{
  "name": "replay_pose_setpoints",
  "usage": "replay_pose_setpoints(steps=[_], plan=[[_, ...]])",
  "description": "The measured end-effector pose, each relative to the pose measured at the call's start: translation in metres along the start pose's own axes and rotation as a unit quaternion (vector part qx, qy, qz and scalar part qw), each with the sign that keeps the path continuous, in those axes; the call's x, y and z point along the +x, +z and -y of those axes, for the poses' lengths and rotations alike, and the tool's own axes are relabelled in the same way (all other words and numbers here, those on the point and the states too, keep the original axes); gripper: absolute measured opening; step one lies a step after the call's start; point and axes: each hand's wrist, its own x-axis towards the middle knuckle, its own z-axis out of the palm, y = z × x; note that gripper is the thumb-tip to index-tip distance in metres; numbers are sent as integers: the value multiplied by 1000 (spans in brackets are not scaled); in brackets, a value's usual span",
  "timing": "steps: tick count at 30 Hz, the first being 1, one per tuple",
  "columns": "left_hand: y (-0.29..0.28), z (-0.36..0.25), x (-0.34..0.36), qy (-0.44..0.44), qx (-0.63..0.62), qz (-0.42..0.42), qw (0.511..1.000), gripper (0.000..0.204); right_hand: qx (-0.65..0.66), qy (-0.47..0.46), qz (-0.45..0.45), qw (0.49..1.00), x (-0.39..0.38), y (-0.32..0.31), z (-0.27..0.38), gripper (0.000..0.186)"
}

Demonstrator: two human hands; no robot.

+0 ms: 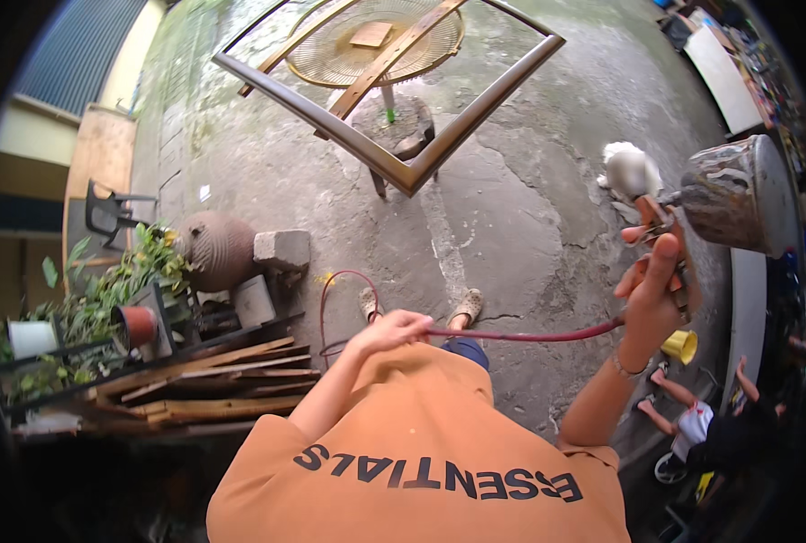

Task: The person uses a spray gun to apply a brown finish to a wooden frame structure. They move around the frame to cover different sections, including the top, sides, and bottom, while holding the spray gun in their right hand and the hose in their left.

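My right hand (pixel 653 276) is raised on the right, its fingers wrapped round the handle of a paint spray gun. The gun's round, paint-stained metal cup (pixel 738 195) points outward to the right. A dark red hose (pixel 538 337) runs from the gun across my front. Near my waist, my left hand (pixel 392 331) closes on this hose, which loops down beyond it. Ahead, a brown rectangular frame (pixel 484 109) lies tilted over wooden slats (pixel 394 60). Under them is a round wire fan grille (pixel 321 56) on a post above a small stool (pixel 403 127).
Left are a clay pot (pixel 217 252), a concrete block (pixel 281 248), potted plants (pixel 140 267) and stacked planks (pixel 213 389). A white fluffy shape (pixel 636 170), partly blurred, lies on the concrete floor (pixel 511 235). Right are a yellow bucket (pixel 681 346) and another person (pixel 692 425).
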Motion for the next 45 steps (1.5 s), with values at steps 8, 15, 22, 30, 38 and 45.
replay_pose_setpoints(steps=[8,15,22,30,38,45], plan=[[-24,52,-57,110,93,-451,881,52,-87,-26,8,996,72,-41,-87,40],[-29,49,-86,146,158,-622,753,54,-59,27,84,994,22,-9,-105,35],[-66,53,-126,182,148,-643,729,51,22,42,220,974,-37,10,-66,23],[-78,65,-144,214,133,-630,734,49,114,89,355,924,-74,19,-29,19],[-79,53,-147,225,138,-624,735,49,-11,20,158,987,-40,51,-67,26],[-82,59,-149,216,145,-633,729,50,-18,100,50,994,-35,52,-69,34]])
